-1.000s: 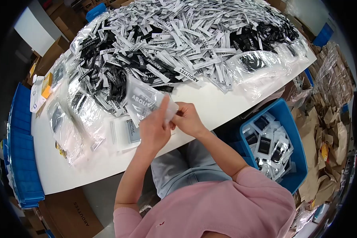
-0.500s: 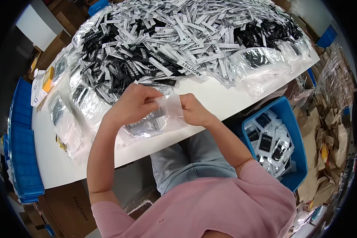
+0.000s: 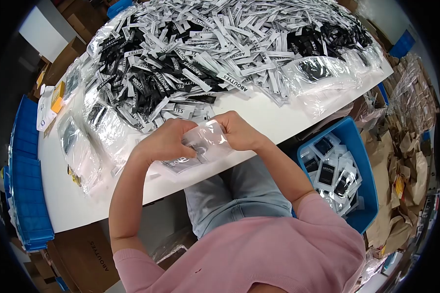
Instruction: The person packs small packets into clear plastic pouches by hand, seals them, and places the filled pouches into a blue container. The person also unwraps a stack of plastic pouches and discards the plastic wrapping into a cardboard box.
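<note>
A translucent plastic bag (image 3: 208, 145) with dark printing is stretched between my two hands above the table's front edge. My left hand (image 3: 168, 139) grips its left side, with the thumb over the bag's face. At the bag's upper right corner, my right hand (image 3: 236, 130) pinches the plastic with curled fingers. Just beyond the hands lies a large heap of narrow black and white packets (image 3: 195, 63) lettered ABOUTYES.
The white table (image 3: 78, 210) bears clear plastic bags (image 3: 78, 151) at left and more bags (image 3: 322, 80) at right. A blue bin (image 3: 369, 178) of flat packets stands right of my lap. Blue bins (image 3: 27, 176) line the left; brown paper (image 3: 406, 195) lies far right.
The bag has come down and toward the table's front edge, turning from upright to nearly flat. My left hand has shifted left and my right hand slightly right, both still gripping it.
</note>
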A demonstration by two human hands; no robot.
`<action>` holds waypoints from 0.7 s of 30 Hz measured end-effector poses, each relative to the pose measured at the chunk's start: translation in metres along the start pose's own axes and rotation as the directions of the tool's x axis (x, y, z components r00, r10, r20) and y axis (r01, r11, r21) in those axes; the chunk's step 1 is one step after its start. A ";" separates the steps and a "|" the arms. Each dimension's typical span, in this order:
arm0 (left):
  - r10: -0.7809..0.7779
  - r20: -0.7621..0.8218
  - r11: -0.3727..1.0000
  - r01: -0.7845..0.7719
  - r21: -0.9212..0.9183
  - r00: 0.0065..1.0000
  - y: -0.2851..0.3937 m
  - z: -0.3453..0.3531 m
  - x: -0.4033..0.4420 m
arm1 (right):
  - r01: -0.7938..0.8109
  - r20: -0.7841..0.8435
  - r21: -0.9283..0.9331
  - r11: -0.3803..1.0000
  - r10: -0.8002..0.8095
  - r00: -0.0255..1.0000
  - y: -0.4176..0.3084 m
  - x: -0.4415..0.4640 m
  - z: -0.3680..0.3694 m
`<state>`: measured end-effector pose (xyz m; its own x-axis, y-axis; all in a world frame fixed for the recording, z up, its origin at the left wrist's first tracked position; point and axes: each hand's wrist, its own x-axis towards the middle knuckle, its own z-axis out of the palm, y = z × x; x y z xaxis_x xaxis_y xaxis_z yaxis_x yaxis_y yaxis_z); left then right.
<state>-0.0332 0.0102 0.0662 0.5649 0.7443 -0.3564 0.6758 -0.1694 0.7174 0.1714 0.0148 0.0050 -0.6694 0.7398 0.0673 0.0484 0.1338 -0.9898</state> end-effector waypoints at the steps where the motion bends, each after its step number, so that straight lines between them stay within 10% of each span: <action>1: 0.008 -0.041 0.998 -0.005 0.069 0.999 -0.002 0.003 0.001 | -0.031 -0.017 0.007 0.999 0.031 0.999 0.002 0.002 0.000; 7: -0.065 0.026 0.893 0.070 -0.445 0.998 -0.015 0.003 -0.002 | -0.019 0.022 0.246 0.969 0.015 1.000 0.015 0.000 -0.005; 12: -0.061 -0.077 0.948 0.034 -0.316 0.995 -0.019 0.011 -0.001 | -0.123 -0.001 0.402 0.907 0.135 0.991 0.016 -0.002 -0.007; 21: 0.000 -0.358 0.910 -0.149 -0.387 0.934 -0.020 0.036 0.012 | 0.017 -0.080 -0.082 0.997 -0.024 0.996 0.007 -0.003 0.005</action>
<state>-0.0233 -0.0003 0.0259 0.3577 0.9263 -0.1182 0.3479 -0.0147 0.9374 0.1695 0.0102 -0.0023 -0.6087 0.7870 0.1006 0.0972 0.1998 -0.9750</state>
